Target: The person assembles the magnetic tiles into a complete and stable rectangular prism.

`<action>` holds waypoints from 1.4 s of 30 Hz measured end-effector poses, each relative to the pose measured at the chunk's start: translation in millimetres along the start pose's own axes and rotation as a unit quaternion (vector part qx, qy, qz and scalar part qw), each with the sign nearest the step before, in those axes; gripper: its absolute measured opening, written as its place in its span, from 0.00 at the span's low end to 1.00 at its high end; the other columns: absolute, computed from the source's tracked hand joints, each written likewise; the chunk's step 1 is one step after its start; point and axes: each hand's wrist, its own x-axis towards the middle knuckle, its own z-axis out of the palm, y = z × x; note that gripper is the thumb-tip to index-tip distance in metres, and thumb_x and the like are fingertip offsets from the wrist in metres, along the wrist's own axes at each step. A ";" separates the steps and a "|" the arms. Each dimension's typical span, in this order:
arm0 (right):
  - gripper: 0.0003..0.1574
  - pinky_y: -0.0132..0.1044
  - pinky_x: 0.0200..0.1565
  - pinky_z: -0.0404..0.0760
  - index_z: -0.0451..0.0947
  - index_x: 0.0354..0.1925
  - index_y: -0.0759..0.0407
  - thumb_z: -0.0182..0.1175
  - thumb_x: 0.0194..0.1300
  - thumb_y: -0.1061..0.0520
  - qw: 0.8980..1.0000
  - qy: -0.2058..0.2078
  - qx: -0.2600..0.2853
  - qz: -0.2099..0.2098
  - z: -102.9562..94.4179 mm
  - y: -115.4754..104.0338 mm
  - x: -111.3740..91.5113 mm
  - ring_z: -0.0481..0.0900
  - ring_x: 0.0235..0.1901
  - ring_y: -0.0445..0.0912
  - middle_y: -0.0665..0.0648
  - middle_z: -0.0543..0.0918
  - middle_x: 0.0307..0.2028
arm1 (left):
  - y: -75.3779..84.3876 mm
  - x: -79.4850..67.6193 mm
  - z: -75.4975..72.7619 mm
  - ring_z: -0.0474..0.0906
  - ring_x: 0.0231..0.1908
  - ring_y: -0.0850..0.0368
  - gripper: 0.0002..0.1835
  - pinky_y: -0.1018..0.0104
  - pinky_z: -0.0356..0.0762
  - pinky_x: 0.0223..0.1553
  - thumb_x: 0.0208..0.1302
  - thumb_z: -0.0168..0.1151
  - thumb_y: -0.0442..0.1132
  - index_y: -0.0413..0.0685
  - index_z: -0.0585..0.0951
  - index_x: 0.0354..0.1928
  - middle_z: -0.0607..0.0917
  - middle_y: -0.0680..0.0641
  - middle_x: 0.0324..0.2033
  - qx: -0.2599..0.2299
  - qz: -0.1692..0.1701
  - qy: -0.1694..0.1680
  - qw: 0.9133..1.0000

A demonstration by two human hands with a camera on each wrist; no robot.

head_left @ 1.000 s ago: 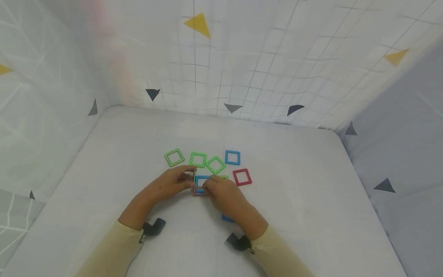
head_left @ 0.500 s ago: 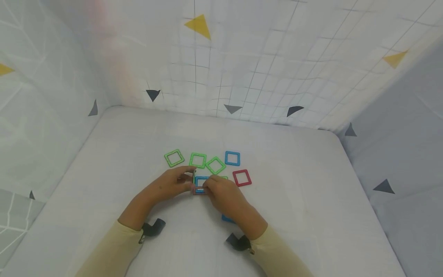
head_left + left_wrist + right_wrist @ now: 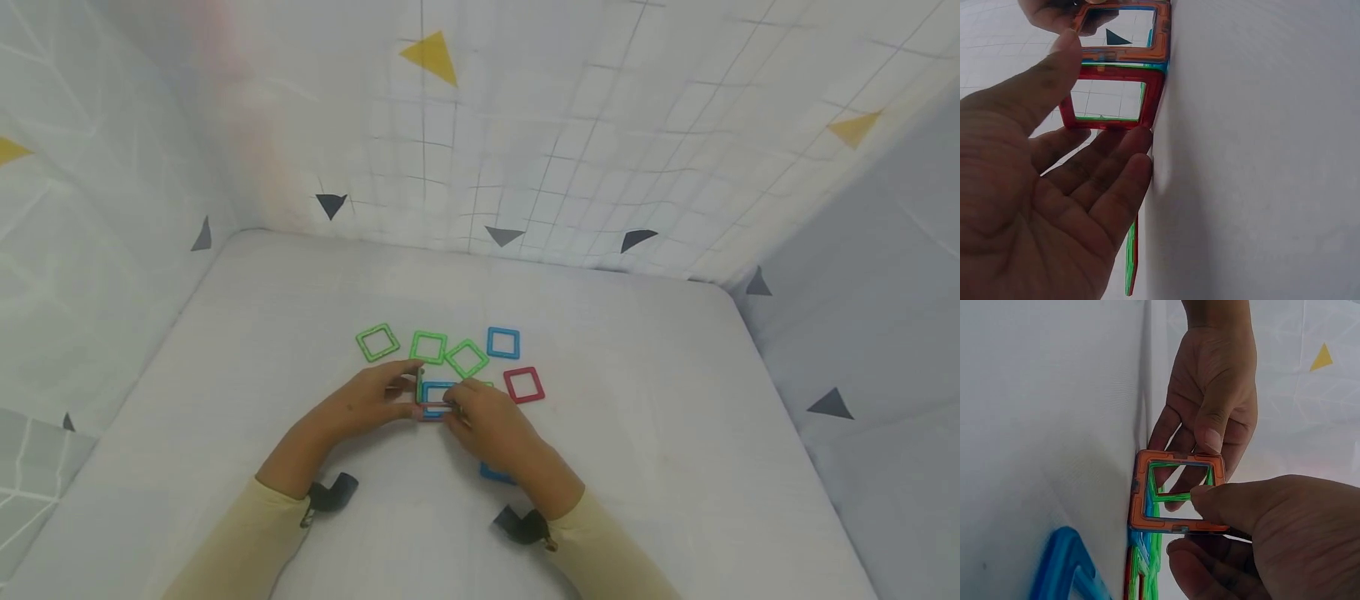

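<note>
My left hand [image 3: 363,402] holds an upright square magnetic tile [image 3: 1155,94] by its edges. Red faces outward, and green shows on the inner side. The thumb lies at the corner where it meets an orange square magnetic tile [image 3: 1139,497]. My right hand [image 3: 491,421] pinches this orange tile between thumb and fingers, and it stands upright along the near side. Between both hands a blue tile [image 3: 438,386] forms the base. Right of the base, another green tile [image 3: 488,384] is mostly hidden by the right hand.
Beyond the hands lie three green tiles, including a left one [image 3: 377,342] and a middle one [image 3: 429,347]. Farther right are a blue tile [image 3: 503,342] and a red tile [image 3: 524,385]. Another blue tile [image 3: 496,473] lies partly under the right wrist.
The orange tile has tipped up, from leaning with its face visible to nearly upright. My right fingers have shifted slightly with it; the left hand has barely moved.
</note>
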 end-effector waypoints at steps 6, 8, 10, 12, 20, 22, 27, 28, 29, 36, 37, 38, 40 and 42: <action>0.15 0.30 0.47 0.84 0.81 0.50 0.50 0.68 0.65 0.54 1.000 -0.003 -0.002 0.004 1.3 2.5 -1.6 0.80 0.40 0.40 0.46 0.84 0.39 | -0.5 0.0 -0.7 0.72 0.66 0.48 0.45 0.47 0.68 0.68 0.58 0.72 0.55 0.54 0.64 0.75 0.76 0.49 0.65 0.011 -0.008 -0.009 1.000; 0.15 0.31 0.49 0.83 0.81 0.50 0.49 0.68 0.66 0.55 1.000 -0.003 -0.003 0.003 1.7 3.7 -1.9 0.81 0.41 0.40 0.46 0.85 0.40 | -1.0 0.3 -0.3 0.72 0.66 0.47 0.46 0.47 0.67 0.68 0.57 0.72 0.56 0.53 0.63 0.75 0.76 0.48 0.65 0.021 -0.006 -0.011 1.000; 0.15 0.31 0.48 0.84 0.81 0.51 0.49 0.67 0.66 0.54 1.000 -0.005 0.000 0.004 1.6 4.3 -2.1 0.81 0.40 0.40 0.46 0.85 0.40 | -1.2 0.6 0.2 0.71 0.67 0.49 0.47 0.47 0.66 0.69 0.56 0.72 0.57 0.54 0.63 0.76 0.77 0.48 0.64 0.024 -0.008 -0.012 1.000; 0.14 0.31 0.48 0.84 0.81 0.50 0.49 0.67 0.66 0.54 1.000 -0.007 0.004 0.008 1.0 4.7 -2.2 0.80 0.40 0.40 0.46 0.85 0.40 | -1.4 0.7 1.1 0.71 0.67 0.49 0.48 0.47 0.65 0.69 0.57 0.72 0.58 0.54 0.62 0.76 0.78 0.49 0.64 0.025 -0.008 -0.015 1.000; 0.17 0.32 0.46 0.84 0.80 0.53 0.53 0.66 0.67 0.52 0.999 -0.031 0.011 0.031 -0.4 6.5 -1.8 0.80 0.39 0.40 0.48 0.85 0.42 | 1.7 1.2 2.1 0.72 0.65 0.48 0.46 0.47 0.68 0.68 0.57 0.71 0.57 0.53 0.63 0.75 0.80 0.49 0.61 0.018 -0.011 -0.012 1.000; 0.17 0.34 0.48 0.84 0.80 0.53 0.52 0.66 0.67 0.52 0.998 -0.038 0.007 0.044 -1.1 8.3 -2.6 0.80 0.40 0.40 0.47 0.85 0.43 | 1.3 1.2 2.5 0.72 0.65 0.49 0.46 0.47 0.69 0.67 0.57 0.71 0.58 0.53 0.64 0.75 0.80 0.49 0.61 0.021 -0.012 -0.011 1.000; 0.13 0.37 0.50 0.84 0.81 0.49 0.50 0.67 0.66 0.53 0.993 -0.077 0.000 0.085 -9.8 15.6 -8.8 0.79 0.41 0.41 0.45 0.84 0.40 | 1.8 0.7 2.5 0.72 0.65 0.49 0.45 0.47 0.68 0.68 0.58 0.71 0.58 0.54 0.64 0.75 0.80 0.49 0.61 0.023 -0.021 -0.009 0.999; 0.13 0.37 0.50 0.84 0.81 0.48 0.50 0.68 0.65 0.54 0.992 -0.086 0.002 0.092 -11.8 17.4 -10.5 0.80 0.41 0.41 0.45 0.84 0.39 | 2.0 0.5 2.4 0.72 0.65 0.49 0.45 0.46 0.68 0.68 0.58 0.70 0.58 0.55 0.64 0.75 0.80 0.49 0.61 0.022 -0.024 -0.009 0.999; 0.13 0.38 0.50 0.84 0.81 0.48 0.50 0.68 0.65 0.54 0.991 -0.094 0.001 0.096 -12.9 19.6 -12.5 0.80 0.41 0.41 0.45 0.84 0.39 | 2.8 0.3 2.4 0.72 0.66 0.48 0.45 0.46 0.67 0.68 0.58 0.70 0.58 0.55 0.64 0.75 0.80 0.49 0.61 0.022 -0.028 -0.009 0.999; 0.17 0.39 0.51 0.84 0.82 0.50 0.49 0.70 0.63 0.51 0.986 -0.118 -0.005 0.121 -15.9 30.7 -22.9 0.81 0.43 0.41 0.44 0.84 0.39 | 3.7 0.6 3.2 0.72 0.66 0.48 0.45 0.46 0.68 0.68 0.58 0.71 0.58 0.56 0.64 0.75 0.80 0.49 0.61 0.032 -0.037 -0.008 0.999; 0.18 0.40 0.51 0.84 0.82 0.50 0.49 0.70 0.62 0.50 0.985 -0.119 -0.005 0.125 -16.7 31.1 -23.9 0.81 0.44 0.41 0.44 0.84 0.40 | 3.6 0.8 3.3 0.72 0.66 0.48 0.45 0.47 0.68 0.68 0.58 0.71 0.58 0.56 0.64 0.75 0.80 0.49 0.61 0.033 -0.035 -0.008 0.999; 0.18 0.40 0.52 0.84 0.82 0.50 0.49 0.71 0.62 0.50 0.984 -0.121 -0.005 0.129 -17.7 31.4 -24.8 0.81 0.44 0.41 0.44 0.84 0.40 | 3.6 0.8 3.4 0.71 0.66 0.48 0.45 0.47 0.68 0.68 0.58 0.71 0.58 0.55 0.64 0.75 0.80 0.49 0.61 0.033 -0.034 -0.008 0.999; 0.20 0.41 0.52 0.84 0.82 0.51 0.49 0.71 0.61 0.49 0.983 -0.125 -0.005 0.136 -19.4 31.4 -26.3 0.81 0.44 0.42 0.45 0.84 0.40 | 3.9 0.8 3.5 0.71 0.66 0.47 0.46 0.47 0.68 0.68 0.57 0.71 0.58 0.55 0.64 0.75 0.80 0.49 0.61 0.031 -0.032 -0.009 0.999; 0.20 0.41 0.51 0.84 0.82 0.50 0.50 0.72 0.60 0.50 0.982 -0.130 -0.002 0.140 -21.4 31.1 -27.7 0.80 0.43 0.42 0.45 0.84 0.40 | 3.6 0.9 3.6 0.72 0.66 0.47 0.46 0.46 0.68 0.68 0.57 0.71 0.59 0.53 0.64 0.75 0.80 0.49 0.60 0.029 -0.028 -0.008 0.999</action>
